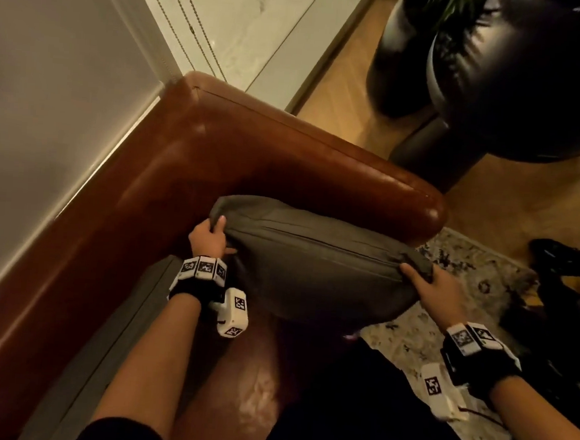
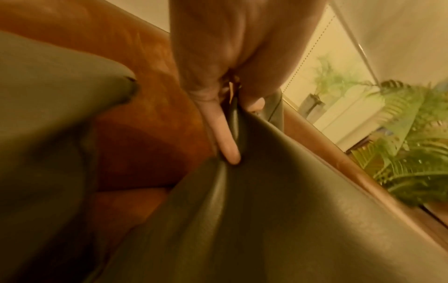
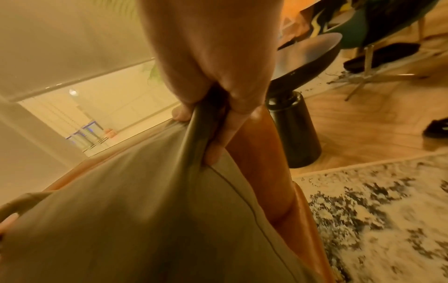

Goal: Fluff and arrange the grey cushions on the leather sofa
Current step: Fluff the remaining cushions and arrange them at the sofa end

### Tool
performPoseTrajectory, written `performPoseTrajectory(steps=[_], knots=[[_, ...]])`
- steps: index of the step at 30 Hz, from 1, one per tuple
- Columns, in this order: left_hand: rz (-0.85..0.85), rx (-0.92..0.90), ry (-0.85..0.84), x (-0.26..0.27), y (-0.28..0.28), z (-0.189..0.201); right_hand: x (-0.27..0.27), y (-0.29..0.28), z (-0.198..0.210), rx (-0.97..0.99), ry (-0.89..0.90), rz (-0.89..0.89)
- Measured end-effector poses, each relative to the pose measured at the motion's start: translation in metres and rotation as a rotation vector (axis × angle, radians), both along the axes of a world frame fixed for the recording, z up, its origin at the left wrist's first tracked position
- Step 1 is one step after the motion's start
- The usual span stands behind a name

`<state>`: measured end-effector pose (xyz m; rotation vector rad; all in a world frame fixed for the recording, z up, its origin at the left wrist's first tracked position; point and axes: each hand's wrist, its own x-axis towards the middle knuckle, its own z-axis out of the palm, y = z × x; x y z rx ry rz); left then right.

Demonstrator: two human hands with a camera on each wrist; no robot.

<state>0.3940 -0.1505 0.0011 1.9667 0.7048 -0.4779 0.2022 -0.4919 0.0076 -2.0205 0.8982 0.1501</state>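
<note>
A grey cushion (image 1: 316, 266) hangs over the corner seat of the brown leather sofa (image 1: 217, 153), held by both hands. My left hand (image 1: 210, 238) pinches its top left corner, thumb over the edge. My right hand (image 1: 428, 284) grips the top right corner. In the left wrist view the left hand (image 2: 232, 107) pinches the cushion (image 2: 278, 210) fabric, one finger lying along it. In the right wrist view the right hand (image 3: 213, 107) has its fingers curled round the cushion (image 3: 135, 210) edge. A second grey cushion (image 1: 107, 355) leans on the sofa back at lower left, also the second cushion (image 2: 48, 134).
The sofa armrest (image 1: 386, 192) runs behind the cushion. Beyond it stand a round black side table (image 1: 516, 98) and a plant (image 2: 400, 153) on wooden floor. A patterned rug (image 1: 467, 266) lies to the right, with dark objects (image 1: 560, 259) on it. A wall (image 1: 50, 100) is at left.
</note>
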Motion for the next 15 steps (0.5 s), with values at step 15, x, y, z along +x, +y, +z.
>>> performPoseTrajectory(steps=[15], knots=[[-0.160, 0.089, -0.130, 0.020, 0.000, -0.024, 0.032, 0.120, -0.131, -0.690, 0.081, 1.495]])
